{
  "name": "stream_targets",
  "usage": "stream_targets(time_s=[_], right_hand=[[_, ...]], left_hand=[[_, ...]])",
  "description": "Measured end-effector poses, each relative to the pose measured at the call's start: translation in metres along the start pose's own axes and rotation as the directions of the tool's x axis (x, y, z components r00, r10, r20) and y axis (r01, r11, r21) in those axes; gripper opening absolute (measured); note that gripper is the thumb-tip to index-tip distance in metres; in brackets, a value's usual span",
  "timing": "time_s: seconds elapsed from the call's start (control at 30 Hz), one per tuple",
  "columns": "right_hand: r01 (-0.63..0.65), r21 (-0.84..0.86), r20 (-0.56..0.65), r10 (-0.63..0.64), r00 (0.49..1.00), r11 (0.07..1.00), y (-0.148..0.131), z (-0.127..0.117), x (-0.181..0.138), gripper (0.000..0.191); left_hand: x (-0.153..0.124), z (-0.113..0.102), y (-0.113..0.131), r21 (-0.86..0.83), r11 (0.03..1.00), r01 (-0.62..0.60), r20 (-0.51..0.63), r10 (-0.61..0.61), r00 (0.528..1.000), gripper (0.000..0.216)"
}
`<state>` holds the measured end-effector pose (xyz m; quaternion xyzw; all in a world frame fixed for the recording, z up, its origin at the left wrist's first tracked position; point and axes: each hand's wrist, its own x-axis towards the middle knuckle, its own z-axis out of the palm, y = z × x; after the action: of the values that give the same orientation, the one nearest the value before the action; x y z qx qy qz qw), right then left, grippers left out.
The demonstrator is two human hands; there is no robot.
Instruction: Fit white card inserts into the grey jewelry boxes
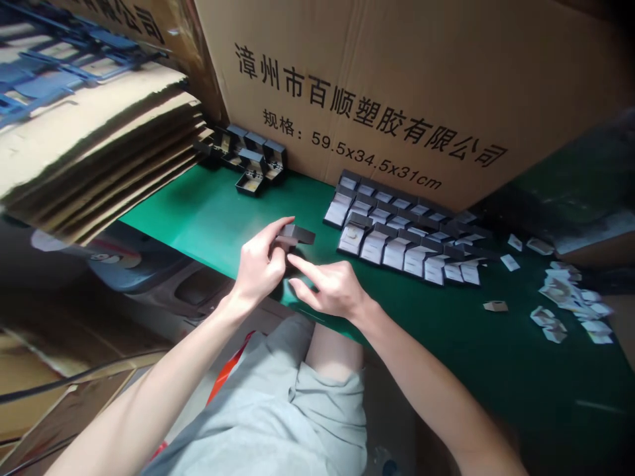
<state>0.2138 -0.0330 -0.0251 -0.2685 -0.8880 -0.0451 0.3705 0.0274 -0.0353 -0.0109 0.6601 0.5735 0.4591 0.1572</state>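
Note:
My left hand [262, 263] grips a small dark hinged box [296, 234] just above the near edge of the green table [208, 218]. The lid of this box is tilted up, and its inside is hidden from me. Close by on the right is my right hand [331, 285], its index finger pointing at the box's lower side and its thumb held apart from that finger. Nothing shows between those fingers. Beyond my hands, rows of open black boxes with white inserts [383, 251] stand on the table.
Several open black boxes [249, 182] sit at the back left. Loose white inserts [560, 291] lie scattered on the right. A large carton [377, 73] walls off the back, and stacked cardboard sheets [149, 125] rise at the left. A grey stool-like object [149, 264] is below.

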Motion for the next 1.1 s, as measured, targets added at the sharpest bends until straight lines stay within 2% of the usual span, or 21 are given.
stream_targets(time_s=[0.13, 0.37, 0.53, 0.73, 0.87, 1.03, 1.1], right_hand=[[0.069, 0.025, -0.125, -0.065, 0.990, 0.997, -0.004, -0.006, 0.003, 0.019], [0.070, 0.010, -0.216, -0.066, 0.974, 0.997, -0.005, -0.012, 0.007, 0.037], [0.085, -0.042, -0.196, -0.092, 0.976, 0.996, -0.007, -0.010, 0.006, 0.042], [0.069, -0.009, -0.223, -0.070, 0.972, 0.998, -0.009, -0.011, 0.006, 0.045], [0.060, -0.019, -0.170, -0.062, 0.984, 0.998, -0.005, -0.010, 0.004, 0.040], [0.020, -0.047, -0.027, -0.022, 0.999, 0.999, -0.006, -0.007, 0.004, 0.041], [0.028, -0.054, -0.073, -0.032, 0.997, 0.998, -0.007, -0.007, 0.004, 0.044]], left_hand=[[-0.003, 0.001, 0.000, 0.069, 0.997, -0.043, -0.074, 0.048, 0.996, 0.056], [-0.005, 0.002, -0.002, 0.060, 0.997, -0.053, -0.095, 0.058, 0.994, 0.054], [-0.004, 0.002, -0.003, 0.047, 0.998, -0.043, -0.112, 0.049, 0.993, 0.058], [-0.001, 0.001, -0.004, 0.038, 0.999, -0.014, -0.095, 0.018, 0.995, 0.062], [-0.001, 0.000, -0.003, 0.028, 0.999, 0.029, -0.096, -0.026, 0.995, 0.061], [-0.002, -0.003, -0.005, 0.037, 0.995, 0.089, -0.084, -0.086, 0.993, 0.059], [-0.002, -0.003, -0.007, 0.039, 0.993, 0.111, -0.080, -0.108, 0.991, 0.060]])
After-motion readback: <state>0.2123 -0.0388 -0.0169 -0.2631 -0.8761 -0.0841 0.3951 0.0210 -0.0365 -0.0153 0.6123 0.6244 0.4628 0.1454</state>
